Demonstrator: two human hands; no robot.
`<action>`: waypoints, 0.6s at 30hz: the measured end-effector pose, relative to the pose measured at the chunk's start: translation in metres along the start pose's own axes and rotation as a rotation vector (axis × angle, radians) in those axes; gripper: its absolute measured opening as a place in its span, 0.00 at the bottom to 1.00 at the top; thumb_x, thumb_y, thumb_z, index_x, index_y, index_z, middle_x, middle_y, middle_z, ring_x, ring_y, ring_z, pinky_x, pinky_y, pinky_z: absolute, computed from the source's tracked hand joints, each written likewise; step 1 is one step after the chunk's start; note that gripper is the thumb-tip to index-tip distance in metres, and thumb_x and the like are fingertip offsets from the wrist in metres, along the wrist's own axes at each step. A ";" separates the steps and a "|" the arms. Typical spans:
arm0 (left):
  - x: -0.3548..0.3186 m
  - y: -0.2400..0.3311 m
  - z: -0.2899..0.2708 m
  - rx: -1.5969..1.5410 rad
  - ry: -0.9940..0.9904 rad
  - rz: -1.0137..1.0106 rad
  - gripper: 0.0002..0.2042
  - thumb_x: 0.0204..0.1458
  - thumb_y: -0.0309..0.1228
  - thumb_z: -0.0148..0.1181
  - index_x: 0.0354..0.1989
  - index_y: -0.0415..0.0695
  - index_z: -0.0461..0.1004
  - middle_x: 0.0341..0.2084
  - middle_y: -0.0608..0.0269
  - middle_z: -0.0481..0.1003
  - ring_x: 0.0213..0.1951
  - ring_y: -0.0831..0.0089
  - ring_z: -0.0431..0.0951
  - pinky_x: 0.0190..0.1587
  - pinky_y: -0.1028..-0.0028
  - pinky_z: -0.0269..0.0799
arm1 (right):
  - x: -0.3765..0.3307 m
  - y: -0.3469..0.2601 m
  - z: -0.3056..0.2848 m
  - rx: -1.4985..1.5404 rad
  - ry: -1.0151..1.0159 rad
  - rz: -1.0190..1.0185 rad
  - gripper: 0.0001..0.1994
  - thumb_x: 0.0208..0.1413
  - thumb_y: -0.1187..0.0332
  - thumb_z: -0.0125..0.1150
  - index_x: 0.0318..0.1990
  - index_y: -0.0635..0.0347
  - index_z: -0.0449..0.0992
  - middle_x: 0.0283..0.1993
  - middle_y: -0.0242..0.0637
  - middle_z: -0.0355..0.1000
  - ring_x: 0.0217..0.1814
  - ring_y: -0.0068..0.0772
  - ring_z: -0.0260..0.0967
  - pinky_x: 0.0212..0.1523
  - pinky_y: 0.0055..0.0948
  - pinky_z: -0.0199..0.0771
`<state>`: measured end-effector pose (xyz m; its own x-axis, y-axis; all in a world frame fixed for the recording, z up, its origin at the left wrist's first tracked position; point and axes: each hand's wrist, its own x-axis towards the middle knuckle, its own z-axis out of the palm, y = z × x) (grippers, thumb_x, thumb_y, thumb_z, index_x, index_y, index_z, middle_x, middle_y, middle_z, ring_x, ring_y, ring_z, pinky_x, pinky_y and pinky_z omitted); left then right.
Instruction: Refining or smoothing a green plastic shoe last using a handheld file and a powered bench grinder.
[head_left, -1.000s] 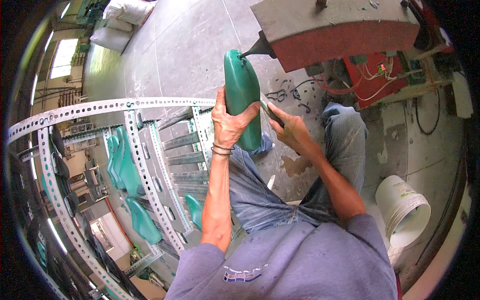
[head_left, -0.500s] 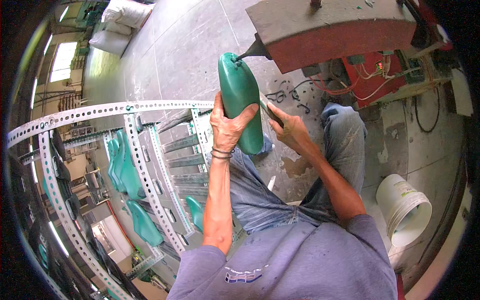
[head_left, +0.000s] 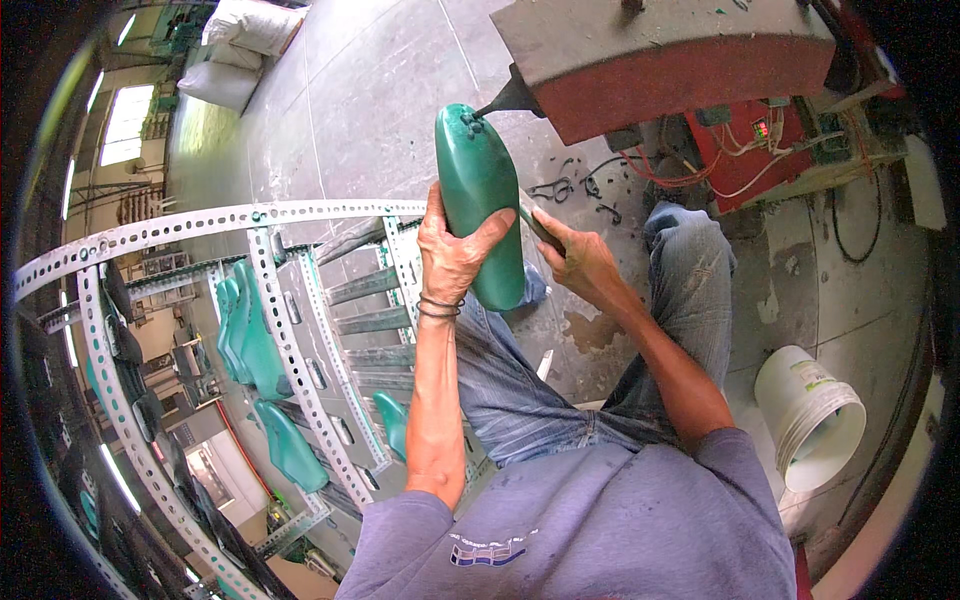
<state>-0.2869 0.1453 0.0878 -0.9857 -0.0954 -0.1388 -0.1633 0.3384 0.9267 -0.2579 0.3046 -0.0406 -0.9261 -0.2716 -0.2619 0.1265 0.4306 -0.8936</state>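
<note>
A green plastic shoe last (head_left: 481,170) stands nearly upright in front of me. My left hand (head_left: 455,250) is wrapped round its left side, the thumb lying across its face. At its right edge my right hand (head_left: 582,262) grips a thin, flat hand tool (head_left: 541,231), perhaps a knife or a file. The tool's far end is partly hidden by the last, so contact cannot be made out. Against the upper end of the last, next to some dark marks, is the tapered black tip (head_left: 507,97) of a machine arm.
A red and grey machine (head_left: 670,75) with loose wiring fills the upper right. To my left, a perforated metal rack (head_left: 275,330) carries more green lasts (head_left: 262,330). A white bucket (head_left: 775,385) is at lower right; white sacks (head_left: 220,84) lie far left. Dark scraps litter the floor.
The tool and my right hand have shifted very slightly along the right edge of the last. My left hand keeps its hold and the last stays nearly in place.
</note>
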 end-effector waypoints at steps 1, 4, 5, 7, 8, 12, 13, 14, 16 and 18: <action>0.000 -0.001 0.000 0.000 0.002 0.000 0.24 0.46 0.29 0.75 0.51 0.40 0.70 0.38 0.59 0.81 0.37 0.74 0.81 0.41 0.72 0.79 | 0.000 0.000 0.000 0.003 -0.001 -0.006 0.25 0.60 0.64 0.60 0.67 0.47 0.69 0.42 0.57 0.77 0.42 0.58 0.78 0.43 0.46 0.75; 0.000 0.000 0.000 0.019 0.008 0.021 0.24 0.46 0.30 0.75 0.50 0.40 0.70 0.38 0.59 0.81 0.37 0.74 0.81 0.41 0.72 0.79 | 0.000 0.001 0.001 -0.005 -0.006 -0.009 0.26 0.60 0.64 0.60 0.67 0.47 0.68 0.42 0.57 0.77 0.42 0.58 0.78 0.43 0.46 0.75; 0.000 -0.001 0.000 0.018 0.008 0.021 0.24 0.46 0.30 0.75 0.50 0.40 0.70 0.38 0.59 0.81 0.37 0.74 0.81 0.41 0.72 0.79 | 0.000 0.001 0.002 -0.014 -0.009 -0.006 0.26 0.60 0.64 0.60 0.67 0.47 0.68 0.42 0.57 0.78 0.42 0.58 0.78 0.43 0.46 0.75; 0.000 -0.003 0.000 -0.024 0.000 0.020 0.24 0.46 0.29 0.75 0.50 0.39 0.70 0.38 0.59 0.81 0.37 0.75 0.81 0.41 0.73 0.79 | 0.000 -0.002 0.000 -0.017 -0.030 0.006 0.26 0.60 0.63 0.60 0.67 0.46 0.68 0.41 0.56 0.78 0.42 0.58 0.78 0.43 0.46 0.75; -0.001 -0.004 -0.001 -0.024 0.001 0.020 0.24 0.46 0.29 0.75 0.50 0.39 0.70 0.38 0.59 0.81 0.37 0.75 0.81 0.41 0.73 0.79 | 0.000 -0.003 -0.001 -0.020 -0.050 0.019 0.26 0.60 0.63 0.59 0.67 0.46 0.68 0.41 0.56 0.78 0.42 0.58 0.78 0.43 0.46 0.75; -0.002 -0.003 0.004 -0.075 0.033 0.006 0.24 0.46 0.29 0.74 0.51 0.39 0.70 0.38 0.60 0.80 0.37 0.75 0.80 0.40 0.73 0.79 | 0.002 0.009 0.006 0.001 0.078 -0.075 0.25 0.57 0.62 0.61 0.64 0.44 0.71 0.33 0.56 0.77 0.35 0.61 0.77 0.39 0.54 0.75; -0.003 -0.002 0.003 -0.092 0.046 0.007 0.24 0.47 0.29 0.74 0.51 0.39 0.70 0.38 0.60 0.80 0.37 0.75 0.80 0.40 0.73 0.79 | 0.002 0.007 0.005 -0.020 0.051 -0.057 0.26 0.59 0.62 0.60 0.66 0.44 0.69 0.37 0.56 0.77 0.38 0.60 0.77 0.40 0.50 0.75; -0.004 0.000 0.002 -0.088 0.047 0.009 0.24 0.47 0.29 0.74 0.51 0.39 0.70 0.38 0.60 0.80 0.37 0.75 0.80 0.40 0.73 0.79 | 0.002 0.004 0.003 -0.041 0.025 -0.039 0.26 0.60 0.63 0.59 0.67 0.44 0.68 0.41 0.56 0.78 0.41 0.58 0.78 0.42 0.47 0.75; -0.005 0.005 0.003 -0.085 0.034 -0.003 0.23 0.47 0.29 0.74 0.51 0.40 0.71 0.39 0.60 0.80 0.37 0.75 0.80 0.40 0.73 0.78 | 0.001 0.003 0.001 -0.038 0.016 -0.032 0.26 0.61 0.63 0.59 0.67 0.44 0.68 0.40 0.56 0.78 0.40 0.58 0.78 0.42 0.48 0.75; -0.003 0.007 0.002 -0.084 0.018 -0.014 0.23 0.47 0.29 0.74 0.51 0.40 0.71 0.39 0.60 0.80 0.37 0.75 0.80 0.41 0.73 0.78 | 0.001 0.003 0.003 -0.032 0.007 -0.024 0.26 0.61 0.63 0.59 0.67 0.44 0.68 0.40 0.56 0.78 0.40 0.59 0.78 0.41 0.48 0.74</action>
<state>-0.2847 0.1495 0.0942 -0.9824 -0.1166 -0.1462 -0.1720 0.2577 0.9508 -0.2570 0.3030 -0.0451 -0.9312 -0.2763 -0.2379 0.0927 0.4516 -0.8874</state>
